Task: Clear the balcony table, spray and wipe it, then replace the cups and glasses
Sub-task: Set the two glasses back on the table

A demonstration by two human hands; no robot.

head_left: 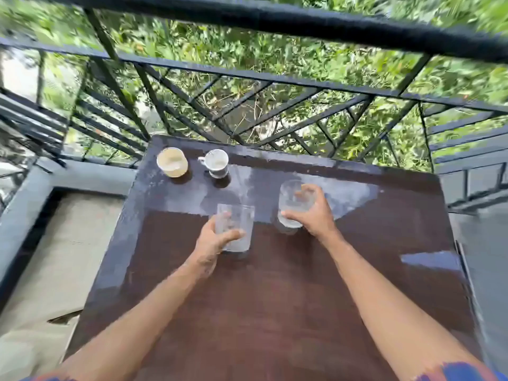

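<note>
Near the middle of the dark brown table (275,298), the left hand (211,240) gripped a straight-sided clear glass (236,215), thumb and fingers curled round its lower half. The right hand (316,213) grasped a rounder clear glass (288,193), slightly nearer the table's far edge. Blur hid whether either glass touched the tabletop. 2 cups stood by the table's far left corner: a beige cup (172,162) and a white handled cup (217,163). A black railing (247,75) ran beyond the table.
</note>
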